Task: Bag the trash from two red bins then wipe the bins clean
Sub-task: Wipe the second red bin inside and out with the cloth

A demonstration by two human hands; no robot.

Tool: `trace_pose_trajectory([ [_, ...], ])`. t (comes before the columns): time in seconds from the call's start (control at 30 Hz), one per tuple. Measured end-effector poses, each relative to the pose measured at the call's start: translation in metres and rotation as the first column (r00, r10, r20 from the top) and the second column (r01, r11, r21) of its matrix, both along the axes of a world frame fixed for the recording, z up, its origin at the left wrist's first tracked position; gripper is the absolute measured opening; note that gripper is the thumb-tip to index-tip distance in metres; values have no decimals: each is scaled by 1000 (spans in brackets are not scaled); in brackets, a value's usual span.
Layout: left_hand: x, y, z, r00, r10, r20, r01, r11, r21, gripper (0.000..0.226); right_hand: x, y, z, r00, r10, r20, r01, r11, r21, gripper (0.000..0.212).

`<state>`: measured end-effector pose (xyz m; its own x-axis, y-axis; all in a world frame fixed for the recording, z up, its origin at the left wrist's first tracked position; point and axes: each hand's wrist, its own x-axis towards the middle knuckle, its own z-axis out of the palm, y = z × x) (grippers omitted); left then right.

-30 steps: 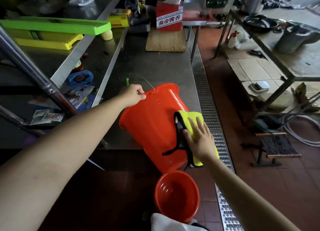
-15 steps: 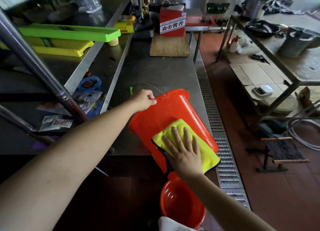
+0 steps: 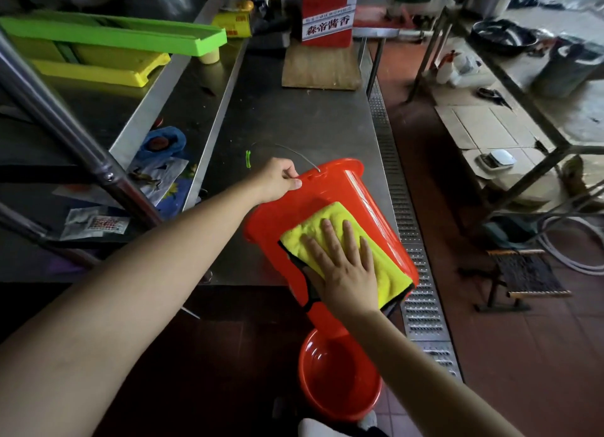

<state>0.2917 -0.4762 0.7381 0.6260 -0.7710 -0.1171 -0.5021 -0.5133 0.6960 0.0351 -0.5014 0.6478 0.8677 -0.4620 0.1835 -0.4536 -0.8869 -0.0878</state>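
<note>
Since a second ago the right hand has slid the yellow cloth from the tilted red bin's flank onto its upper side, fingers flat and spread. Its rim points away over the tabletop, base toward the floor, left hand fingers clamped on that rim. Below, the second red bin stands upright, nothing visible inside.

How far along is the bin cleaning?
Bagging looks done: the bin on the floor shows no trash inside. In hand: the left hand grips the tilted bin at its rim while the right hand presses a yellow cloth against its outside. Whether the floor bin has been wiped cannot be told.
</note>
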Motion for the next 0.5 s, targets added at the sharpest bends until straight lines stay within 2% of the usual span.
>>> trace_pose_trajectory([
  [0.13, -4, 4, 1, 1000, 2, 5, -2, 1000, 13, 15, -73, -9, -16, 998, -16, 58, 16, 1000, 6, 62],
  [0.23, -11, 9, 0, 1000, 6, -21, -6, 1000, 9, 14, -88, -14, -13, 999, 26, 19, -27, 999, 47, 62],
  [0.33, -19, 14, -3, 1000, 11, -21, -11, 1000, 10, 13, -63, -21, 0, 999, -18, -41, 21, 995, 95, 61],
  [0.5, -22, 22, -1, 999, 31, 12, -30, 999, -18, 10, 33, -46, 38, 999, 1, -47, 10, 976, 217, 61],
])
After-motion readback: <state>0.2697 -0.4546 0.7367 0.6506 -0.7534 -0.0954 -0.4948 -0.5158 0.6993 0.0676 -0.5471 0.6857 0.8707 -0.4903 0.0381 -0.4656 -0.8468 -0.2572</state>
